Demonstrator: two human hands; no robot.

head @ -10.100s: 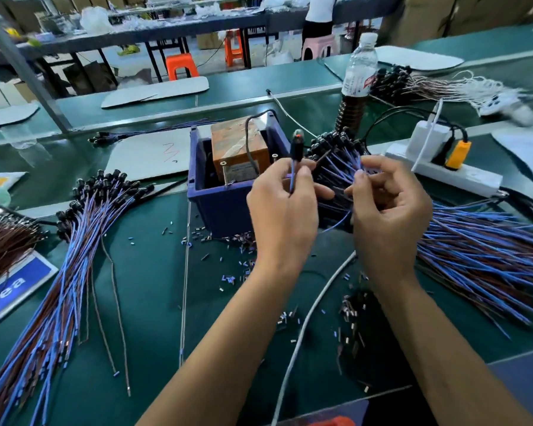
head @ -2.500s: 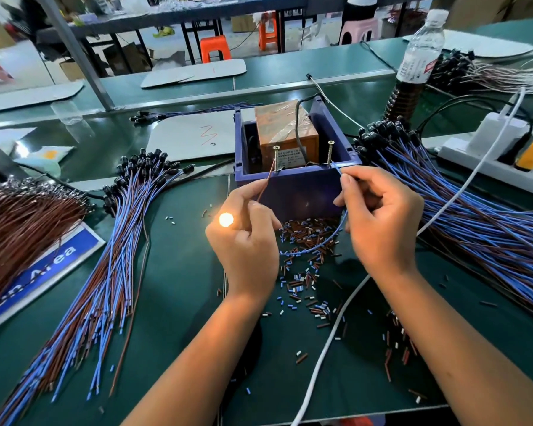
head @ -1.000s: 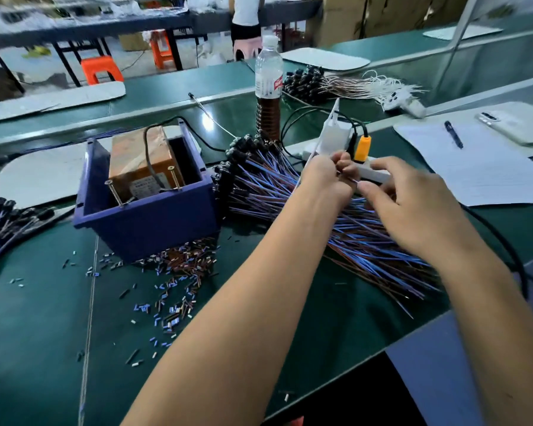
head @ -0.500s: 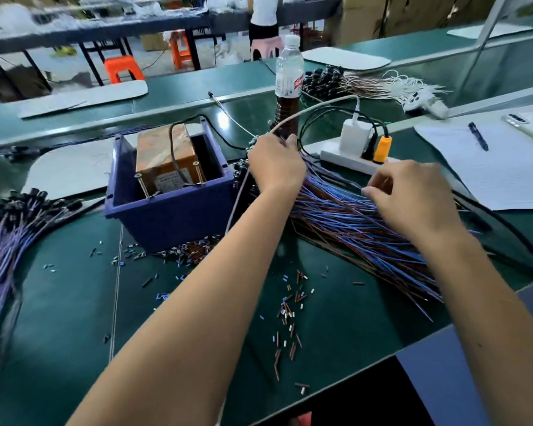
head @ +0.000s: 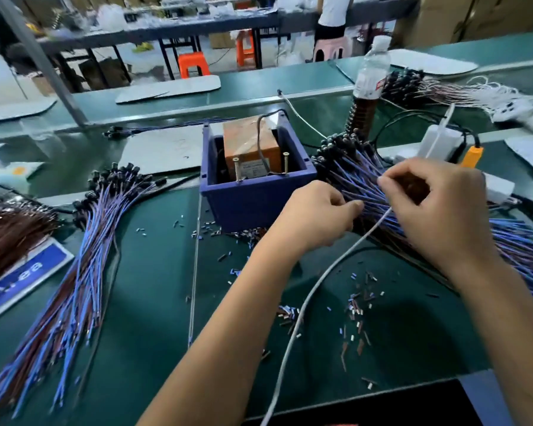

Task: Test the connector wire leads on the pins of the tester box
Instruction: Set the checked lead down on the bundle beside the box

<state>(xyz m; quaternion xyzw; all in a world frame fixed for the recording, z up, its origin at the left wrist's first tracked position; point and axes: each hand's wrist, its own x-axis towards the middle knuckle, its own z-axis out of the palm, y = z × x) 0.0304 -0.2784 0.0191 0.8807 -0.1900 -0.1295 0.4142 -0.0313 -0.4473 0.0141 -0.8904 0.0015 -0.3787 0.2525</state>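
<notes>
The tester box (head: 256, 192), a blue bin holding an orange-brown block with two upright screw pins (head: 237, 169) at its near edge, sits mid-bench on the green table (head: 154, 302). Just right of the box lies the pile of blue and brown connector wire leads (head: 360, 176), black connectors toward the box's far right corner. Both hands work in this pile. The left hand (head: 317, 216), forearm reaching up from the near edge, lies knuckles-up by the box's near right corner, fingers curled with thumb and fingertips pinching leads. The right hand (head: 437, 210), further right of the box, is curled over the pile, forefinger and thumb pinching a lead; a white cable (head: 305, 305) runs under it toward the near edge. Left of the box lies a second bundle of leads (head: 83, 265). Cut insulation bits (head: 356, 305) litter the table near the box; a bottle (head: 371, 78) stands beyond its right side.
</notes>
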